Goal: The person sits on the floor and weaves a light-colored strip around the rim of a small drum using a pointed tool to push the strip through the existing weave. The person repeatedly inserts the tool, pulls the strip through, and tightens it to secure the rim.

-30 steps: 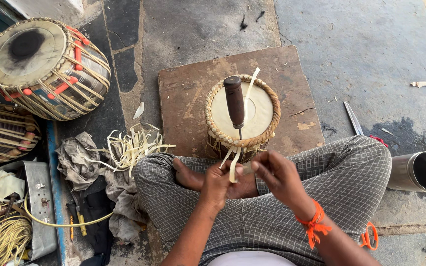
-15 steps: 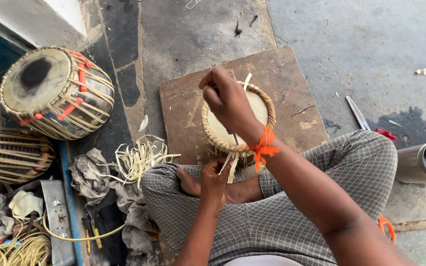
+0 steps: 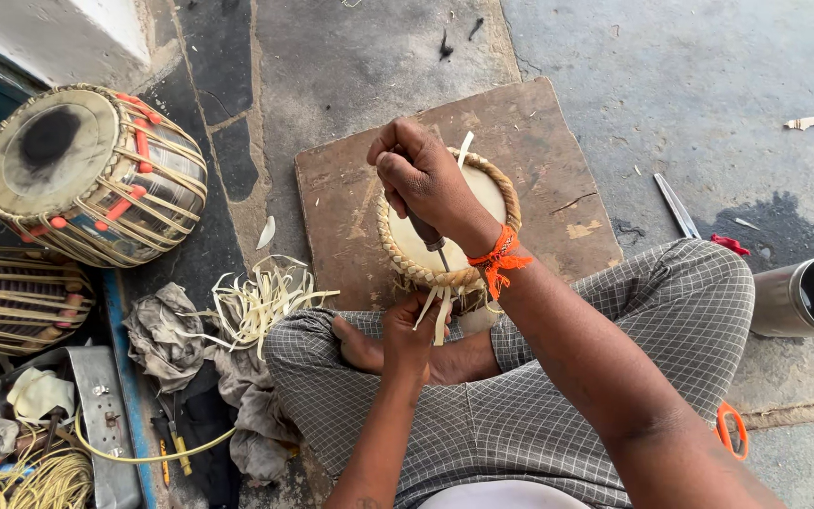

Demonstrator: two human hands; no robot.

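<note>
Small drum [image 3: 482, 193] sits on the board [image 3: 350, 198], right btwn both hands. Right hand [image 3: 421, 179] fists an awl [image 3: 435, 247] over its rim; left hand [image 3: 412, 330] pinches pale strips [image 3: 440, 311] w/ closed fingers, just below.

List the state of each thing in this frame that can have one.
Right hand: closed around a tool handle.
Awl-like tool: upright, tip at the drum's braided rim.
Small drum: on the wooden board, head up.
Left hand: gripping pale strips under the drum.
Finished drum: tilted, laced.
Metal cup: on its side, open.
</note>
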